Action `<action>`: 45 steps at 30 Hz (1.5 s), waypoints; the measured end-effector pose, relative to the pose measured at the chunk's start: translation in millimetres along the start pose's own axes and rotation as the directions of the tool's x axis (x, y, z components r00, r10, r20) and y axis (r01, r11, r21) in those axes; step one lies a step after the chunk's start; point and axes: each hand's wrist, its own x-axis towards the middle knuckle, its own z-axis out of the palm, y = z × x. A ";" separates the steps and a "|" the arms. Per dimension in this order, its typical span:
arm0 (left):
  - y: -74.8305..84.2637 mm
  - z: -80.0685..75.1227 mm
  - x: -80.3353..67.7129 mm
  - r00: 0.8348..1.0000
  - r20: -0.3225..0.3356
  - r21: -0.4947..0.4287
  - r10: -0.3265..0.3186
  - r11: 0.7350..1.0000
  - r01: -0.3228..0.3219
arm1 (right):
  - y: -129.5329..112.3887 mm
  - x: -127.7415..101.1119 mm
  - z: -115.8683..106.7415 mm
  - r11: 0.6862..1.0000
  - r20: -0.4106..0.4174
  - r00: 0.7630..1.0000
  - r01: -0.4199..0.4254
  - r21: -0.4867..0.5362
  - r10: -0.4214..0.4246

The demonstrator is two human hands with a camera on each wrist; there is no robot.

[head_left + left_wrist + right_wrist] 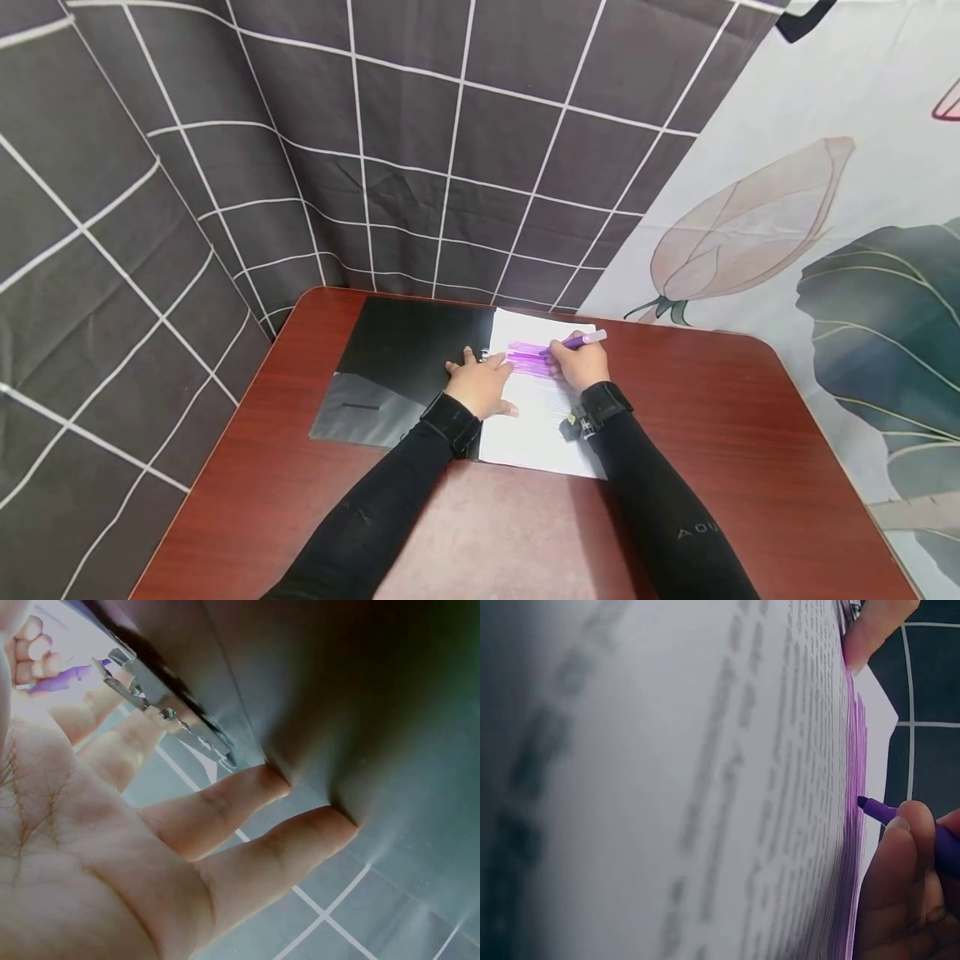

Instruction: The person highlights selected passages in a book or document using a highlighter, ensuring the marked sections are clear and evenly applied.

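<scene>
My right hand (pixel 583 365) pinches a purple highlighter (pixel 880 811) between thumb and fingers. Its dark chisel tip is at the printed page (pixel 525 433), on the purple-marked lines, and a pale cap sits on its back end. Spread out, my left hand (pixel 477 387) rests across the inner edge of the page and the black folder (pixel 405 337). In the left wrist view, two of its fingertips press on the folder's dark cover, beside the metal clip (pixel 172 712) that runs along the spine. Purple strokes (pixel 528 358) cover several lines in the upper part of the page.
The folder lies open on a reddish-brown table (pixel 697 400), its cover to the left with a grey pocket (pixel 367 412). A dark grid-patterned curtain (pixel 405 108) hangs behind and to the left. At the right hangs a pale curtain (pixel 750 242) with flowers and leaves.
</scene>
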 end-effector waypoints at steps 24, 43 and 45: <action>-7.5 19.8 11.5 1.000 -0.012 -0.063 0.000 0.998 0.000 | 18.8 1.7 -25.9 0.999 -0.009 0.999 -0.040 0.010 0.040; -6.6 -4.3 -4.1 0.998 -0.030 -0.111 0.053 0.992 -0.056 | 20.4 -3.8 -32.6 0.996 -0.042 0.997 -0.061 0.070 0.064; -15.3 7.3 6.7 0.996 -0.037 -0.150 0.080 0.985 -0.085 | 19.7 -3.8 -33.0 0.996 -0.045 0.997 -0.064 0.063 0.067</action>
